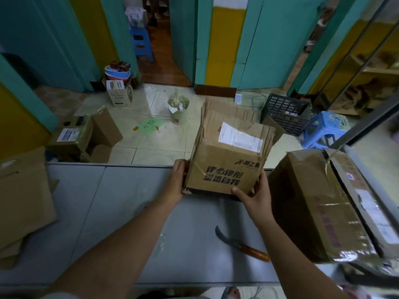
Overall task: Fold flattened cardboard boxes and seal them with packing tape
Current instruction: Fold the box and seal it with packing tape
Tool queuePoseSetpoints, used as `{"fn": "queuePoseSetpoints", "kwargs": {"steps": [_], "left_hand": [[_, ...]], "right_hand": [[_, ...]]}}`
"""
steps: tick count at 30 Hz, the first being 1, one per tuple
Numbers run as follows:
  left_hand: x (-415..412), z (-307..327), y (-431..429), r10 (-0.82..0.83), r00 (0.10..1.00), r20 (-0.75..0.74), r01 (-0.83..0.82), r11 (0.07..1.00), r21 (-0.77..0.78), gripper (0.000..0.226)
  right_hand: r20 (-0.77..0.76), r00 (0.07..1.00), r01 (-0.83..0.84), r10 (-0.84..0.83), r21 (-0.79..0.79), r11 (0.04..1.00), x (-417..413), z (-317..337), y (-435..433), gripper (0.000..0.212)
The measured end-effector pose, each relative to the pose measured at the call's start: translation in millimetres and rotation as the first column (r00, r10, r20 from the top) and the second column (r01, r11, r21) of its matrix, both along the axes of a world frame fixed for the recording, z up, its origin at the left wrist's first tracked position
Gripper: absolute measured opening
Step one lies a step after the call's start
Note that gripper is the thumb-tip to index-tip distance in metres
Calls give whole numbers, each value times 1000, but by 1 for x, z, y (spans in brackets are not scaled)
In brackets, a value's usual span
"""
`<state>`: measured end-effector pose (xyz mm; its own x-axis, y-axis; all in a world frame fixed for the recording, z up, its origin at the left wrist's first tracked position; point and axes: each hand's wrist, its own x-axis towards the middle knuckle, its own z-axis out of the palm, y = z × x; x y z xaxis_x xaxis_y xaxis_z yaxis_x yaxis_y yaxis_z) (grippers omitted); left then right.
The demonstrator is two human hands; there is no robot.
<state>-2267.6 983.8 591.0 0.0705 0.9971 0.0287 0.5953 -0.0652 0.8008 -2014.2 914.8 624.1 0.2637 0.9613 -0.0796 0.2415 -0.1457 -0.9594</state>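
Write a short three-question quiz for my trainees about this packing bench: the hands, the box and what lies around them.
1. True or false: only the left hand grips the printed box, while the right hand hangs free.
2. What lies on the grey table beside the right forearm? A) a tape roll B) a knife with an orange handle C) scissors
3. Fill in: the blue stool beside the black crate stands on the ____.
Key: 1 false, both hands grip the box. 2 B. 3 floor.
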Motion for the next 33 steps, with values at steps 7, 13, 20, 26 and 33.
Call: {"fn": "queuePoseSetpoints", "kwargs": {"steps": [7, 13, 20, 26, 33], "left_hand": [[-11, -9, -22, -146, 989, 16, 141, 918, -372, 18], [-26, -38, 1, -5, 981, 194, 84, 912, -402, 21], [5, 55, -9, 210, 774, 597, 80, 903, -421, 73], [-9, 73, -26, 112, 754, 647, 33, 977, -208, 69], [-20, 93, -42, -245, 948, 202, 252, 968, -6, 29]], "right_hand": [[41, 999, 18, -15, -80, 997, 5, -34, -31, 74], [40, 990, 138, -135, -96, 986, 11, -32, -28, 37], [-115, 990, 48, -78, -248, 968, 23, 25, -2, 40], [-144, 989, -55, 25, -210, 976, 27, 38, -7, 60], [-220, 973, -104, 75, -127, 986, 33, 37, -4, 99]]}}
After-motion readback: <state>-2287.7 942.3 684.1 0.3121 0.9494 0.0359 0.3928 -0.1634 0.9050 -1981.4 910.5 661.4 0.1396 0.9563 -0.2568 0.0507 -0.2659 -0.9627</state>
